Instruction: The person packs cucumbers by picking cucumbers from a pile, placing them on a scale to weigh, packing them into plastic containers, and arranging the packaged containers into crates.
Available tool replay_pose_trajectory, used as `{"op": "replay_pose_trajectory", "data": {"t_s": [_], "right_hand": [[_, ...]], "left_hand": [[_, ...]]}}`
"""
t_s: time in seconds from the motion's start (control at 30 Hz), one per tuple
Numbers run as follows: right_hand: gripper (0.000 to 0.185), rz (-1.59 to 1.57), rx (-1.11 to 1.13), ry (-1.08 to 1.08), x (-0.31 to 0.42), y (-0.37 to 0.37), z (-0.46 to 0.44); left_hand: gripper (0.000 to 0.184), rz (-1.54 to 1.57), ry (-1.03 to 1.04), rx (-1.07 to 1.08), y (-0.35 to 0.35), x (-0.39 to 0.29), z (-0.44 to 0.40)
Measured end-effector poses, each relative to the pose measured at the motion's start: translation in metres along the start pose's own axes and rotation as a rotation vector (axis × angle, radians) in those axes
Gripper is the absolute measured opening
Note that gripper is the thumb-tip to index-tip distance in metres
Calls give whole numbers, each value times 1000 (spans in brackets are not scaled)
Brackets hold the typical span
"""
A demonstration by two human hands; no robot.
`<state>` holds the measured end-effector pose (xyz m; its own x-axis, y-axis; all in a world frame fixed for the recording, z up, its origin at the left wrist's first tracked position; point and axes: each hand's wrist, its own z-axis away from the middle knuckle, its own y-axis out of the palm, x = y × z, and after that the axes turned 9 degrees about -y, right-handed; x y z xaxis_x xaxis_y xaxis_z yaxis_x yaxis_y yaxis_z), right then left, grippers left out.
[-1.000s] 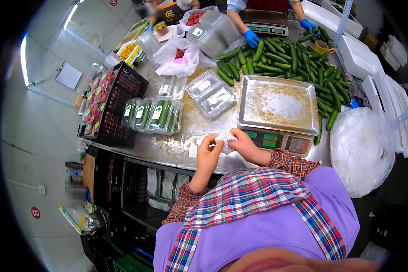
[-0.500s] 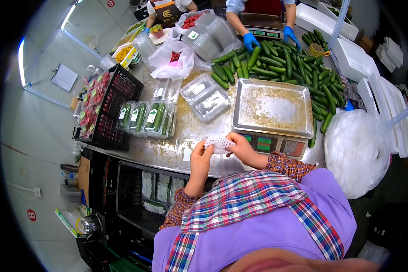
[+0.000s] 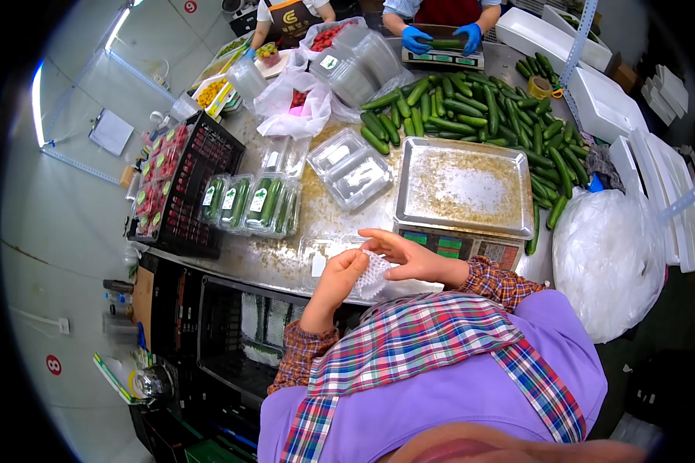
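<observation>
My left hand (image 3: 337,282) pinches a white foam mesh sleeve (image 3: 373,278) above the near edge of the steel table (image 3: 274,261). Beside it, my right hand (image 3: 411,258) has its fingers stretched out and apart, with the thumb close to the sleeve; whether it touches the mesh I cannot tell. Beneath the hands lies a clear plastic tray (image 3: 313,251) with a white label, partly covered. Just beyond my right hand stands a scale with a stained metal pan (image 3: 465,187). Clear clamshell boxes of cucumbers (image 3: 264,202) sit to the left.
A large heap of cucumbers (image 3: 479,108) covers the far right. Empty clear clamshells (image 3: 351,166) lie mid-table. A black crate (image 3: 201,177) with red-fruit packs stands left. Across the table, a co-worker's blue-gloved hands (image 3: 417,40) hold a cucumber over another scale. A plastic bag (image 3: 608,258) bulges at right.
My right hand has opened and spread its fingers, while the mesh sleeve now hangs lower from my left hand. The co-worker's gloved hands moved from the heap back to the far scale with a cucumber.
</observation>
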<state>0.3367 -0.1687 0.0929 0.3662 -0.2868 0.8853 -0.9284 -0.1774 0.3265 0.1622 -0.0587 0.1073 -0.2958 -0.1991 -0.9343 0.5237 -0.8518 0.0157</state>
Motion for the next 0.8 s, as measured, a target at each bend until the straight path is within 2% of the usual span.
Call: {"op": "replay_pose_trajectory", "data": {"t_s": [0.13,0.27,0.37,0.4,0.5,0.6,0.7,0.8], "right_hand": [[55,46,-80,60,-21,2,-1],[28,304,-43,87,-24,-6,0],[24,198,-92,139,-32,-13,4],[19,114,-130,127,-31,-13,4],[15,-128,-172,82,-24,-6,5],[13,-260,-178,101,-24,-4,6],[16,-217,-224,109,-32,-11,4],[20,-207,-113,151,-20,-11,5]], "left_hand": [[29,-144,23,-5,3,-6,0],[25,-231,-46,72,-11,8,-6],[22,-298,-221,263,-9,-5,5],[26,-215,-236,357,-10,-5,8],[27,-181,-243,428,-14,3,8],[25,-125,-225,404,-8,-4,11],[29,44,-164,308,-10,6,6],[28,210,-166,288,-9,5,7]]}}
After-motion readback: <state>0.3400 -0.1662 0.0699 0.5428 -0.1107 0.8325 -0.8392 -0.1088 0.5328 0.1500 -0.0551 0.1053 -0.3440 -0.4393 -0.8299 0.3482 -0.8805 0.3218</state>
